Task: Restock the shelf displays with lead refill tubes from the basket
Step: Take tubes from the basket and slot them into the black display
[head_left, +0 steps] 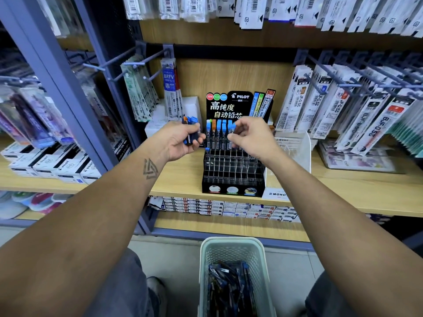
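basket [231,250] of lead refill tubes [229,287], display rack [233,170] part-filled

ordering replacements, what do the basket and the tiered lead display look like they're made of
Basket: likely molded plastic, matte pale green, with perforated lattice walls.
Lead display: clear glossy plastic dividers, probably acrylic, showing reflections; black printed backboard looks like card or plastic.

blue and orange caps are seen on the lead refill tubes [217,133] in the black display rack [233,177]. a pale mint perforated basket [231,250] is shown, with dark and blue tubes inside. the shelf [183,179] is finished in light wood grain.
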The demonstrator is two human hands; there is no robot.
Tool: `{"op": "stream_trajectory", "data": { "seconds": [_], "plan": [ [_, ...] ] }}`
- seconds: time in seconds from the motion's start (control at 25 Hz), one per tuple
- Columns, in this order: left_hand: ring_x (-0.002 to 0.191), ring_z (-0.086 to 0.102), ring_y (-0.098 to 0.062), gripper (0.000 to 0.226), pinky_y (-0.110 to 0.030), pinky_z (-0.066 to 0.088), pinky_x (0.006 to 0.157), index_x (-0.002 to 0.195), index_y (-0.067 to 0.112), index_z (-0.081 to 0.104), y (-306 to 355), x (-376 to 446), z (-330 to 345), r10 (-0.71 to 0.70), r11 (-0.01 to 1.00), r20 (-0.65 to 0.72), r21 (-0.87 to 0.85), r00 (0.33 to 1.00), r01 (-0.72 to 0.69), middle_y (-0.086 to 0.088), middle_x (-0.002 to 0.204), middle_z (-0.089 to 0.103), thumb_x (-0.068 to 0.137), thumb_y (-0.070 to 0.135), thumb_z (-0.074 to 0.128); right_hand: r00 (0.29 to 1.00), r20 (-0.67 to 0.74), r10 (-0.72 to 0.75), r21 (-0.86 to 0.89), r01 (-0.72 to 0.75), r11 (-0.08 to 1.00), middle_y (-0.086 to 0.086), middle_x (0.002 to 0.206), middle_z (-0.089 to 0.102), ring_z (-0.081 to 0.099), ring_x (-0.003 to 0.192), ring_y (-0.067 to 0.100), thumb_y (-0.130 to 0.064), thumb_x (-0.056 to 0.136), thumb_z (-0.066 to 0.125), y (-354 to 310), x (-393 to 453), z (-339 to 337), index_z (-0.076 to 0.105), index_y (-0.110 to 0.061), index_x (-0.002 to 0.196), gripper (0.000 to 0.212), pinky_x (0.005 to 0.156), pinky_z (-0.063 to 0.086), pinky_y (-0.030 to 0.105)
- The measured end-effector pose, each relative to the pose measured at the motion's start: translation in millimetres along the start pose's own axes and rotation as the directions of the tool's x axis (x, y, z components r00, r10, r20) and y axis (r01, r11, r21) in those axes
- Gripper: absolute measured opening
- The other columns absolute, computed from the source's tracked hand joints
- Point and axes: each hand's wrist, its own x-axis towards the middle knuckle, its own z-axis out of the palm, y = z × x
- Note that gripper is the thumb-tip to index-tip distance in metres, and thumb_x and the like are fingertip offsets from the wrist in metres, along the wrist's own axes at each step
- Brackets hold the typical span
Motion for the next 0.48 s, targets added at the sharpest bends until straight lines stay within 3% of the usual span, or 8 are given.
{"op": "stream_trajectory", "data": {
  "seconds": [0.24,0.36,0.48],
  "plan": [
    [0.057,0.053,-0.017,0.02,-0.017,0.044,0.041,0.084,0.007,0.057,-0.6,-0.6,-8.2,0.004,1.0,-0.08,0.012,0.997,-0.004,-0.015,0.071,0.06,0.104,0.006,0.05,0.997,0.023,-0.079,0.1,0.076,0.992,0.01,0.08,0.073,0.074,0.068,0.016,-0.004,0.096,0.063,-7.7,3.3,36.0,0.066,-0.011,0.115,0.021,0.075,0.063,0.037],
    [0.058,0.053,-0.019,0.019,-0.017,0.045,0.042,0.086,0.007,0.057,-0.1,-0.1,-13.2,0.003,1.0,-0.098,0.015,0.995,-0.001,-0.016,0.073,0.061,0.103,0.006,0.051,0.995,0.042,-0.088,0.052,0.086,0.995,0.006,0.084,0.073,0.074,0.07,0.014,-0.007,0.094,0.067,-6.7,6.6,52.3,0.069,-0.009,0.115,0.022,0.08,0.062,0.037],
    [0.06,0.054,-0.019,0.018,-0.017,0.045,0.041,0.087,0.006,0.057,-0.3,-0.8,-13.4,-0.001,1.0,-0.094,0.011,0.996,0.002,-0.017,0.074,0.061,0.103,0.006,0.05,0.988,-0.037,-0.147,-0.073,0.144,0.987,0.002,0.089,0.074,0.073,0.077,0.01,-0.008,0.093,0.068,-3.2,9.1,58.1,0.073,-0.012,0.112,0.02,0.085,0.059,0.033]
  ]
}}
